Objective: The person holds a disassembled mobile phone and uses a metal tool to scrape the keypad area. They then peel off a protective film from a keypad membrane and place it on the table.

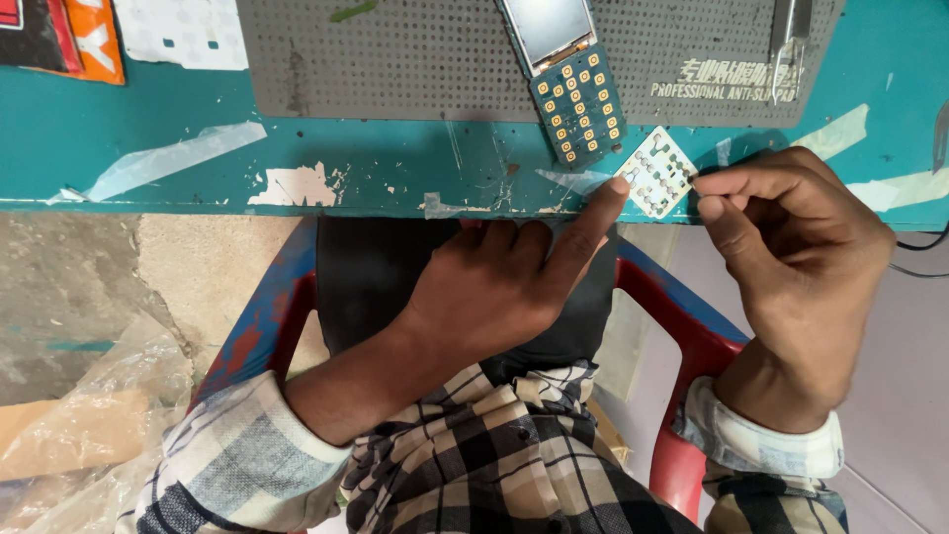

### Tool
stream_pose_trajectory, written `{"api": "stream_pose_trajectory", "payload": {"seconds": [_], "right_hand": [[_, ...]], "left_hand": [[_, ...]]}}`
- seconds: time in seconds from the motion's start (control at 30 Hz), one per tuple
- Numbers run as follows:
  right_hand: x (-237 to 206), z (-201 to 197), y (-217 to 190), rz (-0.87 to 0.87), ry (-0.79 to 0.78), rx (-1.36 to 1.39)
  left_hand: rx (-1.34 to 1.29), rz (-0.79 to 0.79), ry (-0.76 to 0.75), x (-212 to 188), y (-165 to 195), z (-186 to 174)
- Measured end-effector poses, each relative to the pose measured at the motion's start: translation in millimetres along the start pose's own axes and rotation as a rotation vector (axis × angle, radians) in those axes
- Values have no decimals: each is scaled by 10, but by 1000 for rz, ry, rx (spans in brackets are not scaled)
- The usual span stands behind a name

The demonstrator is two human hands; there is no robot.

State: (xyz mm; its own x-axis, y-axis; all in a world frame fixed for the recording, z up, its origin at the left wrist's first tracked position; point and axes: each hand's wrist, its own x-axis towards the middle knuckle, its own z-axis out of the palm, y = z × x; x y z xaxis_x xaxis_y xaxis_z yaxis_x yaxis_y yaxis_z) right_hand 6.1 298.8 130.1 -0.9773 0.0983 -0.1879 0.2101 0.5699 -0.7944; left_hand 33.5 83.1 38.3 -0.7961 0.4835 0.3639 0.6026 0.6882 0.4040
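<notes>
- Holding a small white keypad sheet (656, 173) at the front edge of the teal bench (148, 129), both hands on it.
- Right hand (791, 257): thumb and forefinger pinched shut on the sheet's right corner.
- Left hand (504, 282): index finger stretched out, tip touching the sheet's left corner, other fingers curled in and holding nothing.
- Just above the sheet, a bare phone circuit board (573, 84) with screen and gold key contacts lies on a grey perforated mat (395, 59).
- Looks like metal tweezers (788, 40) on the mat's right, hard to tell.
</notes>
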Motion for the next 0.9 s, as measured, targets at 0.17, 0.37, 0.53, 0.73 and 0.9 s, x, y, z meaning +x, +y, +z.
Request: {"api": "stream_pose_trajectory", "payload": {"seconds": [0.17, 0.37, 0.53, 0.73, 0.9], "right_hand": [[15, 39, -33, -32, -14, -14], [16, -11, 23, -6, -51, 24], [21, -81, 124, 22, -57, 110], [2, -85, 146, 1, -63, 115], [7, -30, 119, 5, -22, 56]], "left_hand": [[15, 0, -4, -9, 1, 1], [56, 11, -12, 2, -6, -20], [39, 2, -15, 19, 2, -19], [40, 4, -19, 9, 3, -18], [35, 5, -23, 2, 0, -24]]}}
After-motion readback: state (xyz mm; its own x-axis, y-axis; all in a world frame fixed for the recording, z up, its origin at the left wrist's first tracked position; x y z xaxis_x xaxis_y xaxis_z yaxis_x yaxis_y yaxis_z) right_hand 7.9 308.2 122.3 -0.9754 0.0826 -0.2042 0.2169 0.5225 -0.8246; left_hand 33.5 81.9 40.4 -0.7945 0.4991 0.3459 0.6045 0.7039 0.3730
